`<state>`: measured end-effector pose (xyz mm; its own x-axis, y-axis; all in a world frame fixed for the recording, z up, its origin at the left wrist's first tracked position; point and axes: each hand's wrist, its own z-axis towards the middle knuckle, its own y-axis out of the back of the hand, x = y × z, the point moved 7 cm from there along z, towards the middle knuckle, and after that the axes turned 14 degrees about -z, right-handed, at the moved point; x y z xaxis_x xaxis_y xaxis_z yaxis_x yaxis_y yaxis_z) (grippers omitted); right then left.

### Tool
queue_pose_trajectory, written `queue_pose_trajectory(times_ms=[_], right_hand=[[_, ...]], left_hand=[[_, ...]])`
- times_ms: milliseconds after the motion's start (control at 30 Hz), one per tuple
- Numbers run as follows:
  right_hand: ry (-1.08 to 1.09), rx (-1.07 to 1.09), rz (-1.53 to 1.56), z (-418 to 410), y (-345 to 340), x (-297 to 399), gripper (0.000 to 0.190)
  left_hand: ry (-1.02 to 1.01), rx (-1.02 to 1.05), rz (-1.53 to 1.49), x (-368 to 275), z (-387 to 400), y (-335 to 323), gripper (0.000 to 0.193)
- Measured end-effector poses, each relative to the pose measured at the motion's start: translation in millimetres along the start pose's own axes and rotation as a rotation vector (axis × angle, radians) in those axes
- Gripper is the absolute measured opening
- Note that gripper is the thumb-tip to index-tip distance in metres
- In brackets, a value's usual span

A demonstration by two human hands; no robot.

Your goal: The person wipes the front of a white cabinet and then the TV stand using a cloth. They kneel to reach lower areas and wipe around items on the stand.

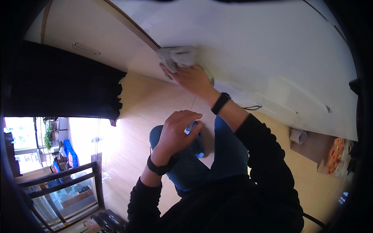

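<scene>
My right hand (192,78) presses a crumpled, pale grey cloth (182,56) against a large white panel (262,52), close to its lower left corner. A brown-edged strip (132,23) runs up from the cloth along the panel's left side. Above my knee, my left hand (179,131) hangs with its thumb apart from the fingers and nothing in it. Both wrists wear black bands. The cloth is slightly blurred, and the fingertips of my right hand are partly hidden by it.
A dark curtain (64,81) hangs at the left, above a glazed sliding door (67,192). A black cable (253,108) lies by the panel's lower edge. On the right, a small white box (298,136) and an orange patterned item (335,155) are near the tiled floor (137,122).
</scene>
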<state>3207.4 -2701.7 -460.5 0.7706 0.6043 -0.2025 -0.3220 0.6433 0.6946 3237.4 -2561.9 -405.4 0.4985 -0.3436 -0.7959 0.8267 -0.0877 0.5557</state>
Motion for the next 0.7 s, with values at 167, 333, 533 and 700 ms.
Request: queue_pose_trajectory(times_ms=[167,333,533,700], right_hand=[[0.129,-0.014,0.058,4.3,-23.7,19.5,0.034],[0.216,0.034,0.053,-39.7,-25.2,-0.1,0.027],[0.223,0.275,0.029,-150.9,2.2,-71.1,0.025],[0.055,0.096,-0.115,-237.1,73.9,-156.3,0.021]], left_hand=[[0.049,-0.023,0.027,-4.6,-13.0,7.4,0.024],[0.015,-0.010,0.024,-19.1,-17.5,2.3,0.024],[-0.068,0.046,0.008,-33.3,-5.2,-23.2,0.024],[-0.097,0.129,-0.010,-34.7,12.2,-45.3,0.024]])
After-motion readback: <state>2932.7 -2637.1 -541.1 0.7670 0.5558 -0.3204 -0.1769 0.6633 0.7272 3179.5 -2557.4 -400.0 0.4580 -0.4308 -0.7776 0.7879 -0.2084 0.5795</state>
